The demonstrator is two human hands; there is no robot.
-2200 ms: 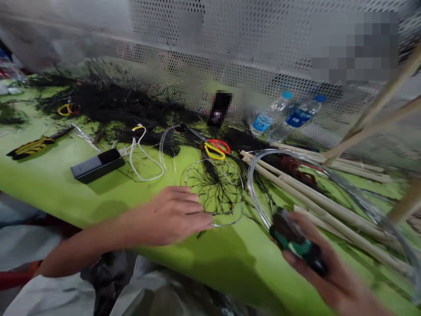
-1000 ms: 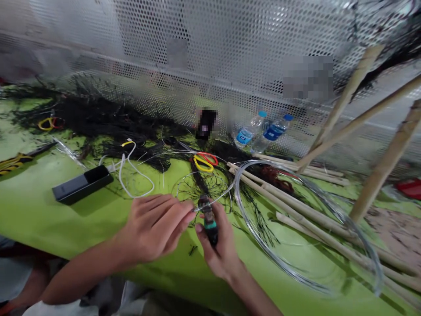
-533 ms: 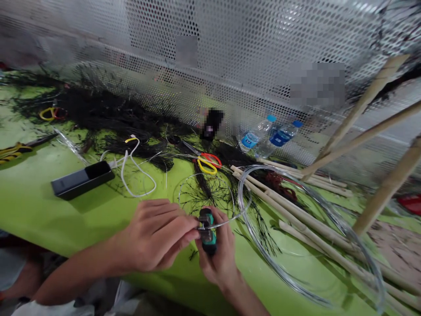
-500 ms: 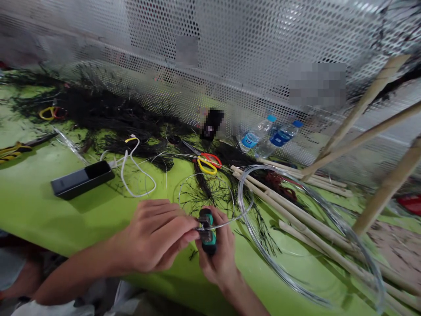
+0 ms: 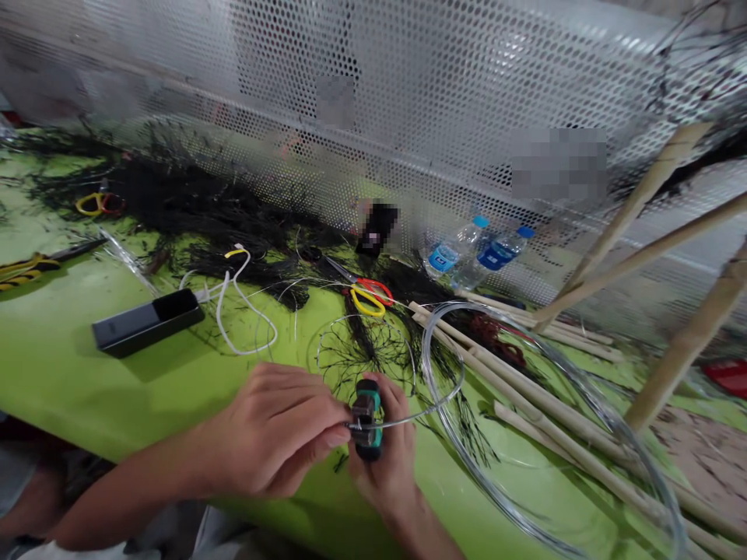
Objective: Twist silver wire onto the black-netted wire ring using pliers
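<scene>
My right hand (image 5: pixel 388 439) is closed around a pair of pliers (image 5: pixel 366 420) with green and black handles, its jaws facing me. A silvery wire (image 5: pixel 408 418) passes across the jaws and curves off to the right. Just left of the pliers, my left hand (image 5: pixel 285 432) pinches the wire's twisted end between thumb and fingers. The wire leads toward a large loose coil of wire (image 5: pixel 484 474) on the right. Behind my hands lies a thin wire ring with black branching strands (image 5: pixel 365 346).
On the green table (image 5: pixel 52 373) lie red-and-yellow scissors (image 5: pixel 367 295), a black box (image 5: pixel 149 320), a white cable (image 5: pixel 222 319) and black fibre bundles (image 5: pixel 192 194). Two water bottles (image 5: pixel 458 247) stand by the perforated metal screen (image 5: pixel 420 93). Bamboo poles (image 5: pixel 537 397) extend along the right.
The pliers have turned slightly in my right hand and sit a little lower in view. The wire's loop right of them bulges further right. My left hand keeps its pinch.
</scene>
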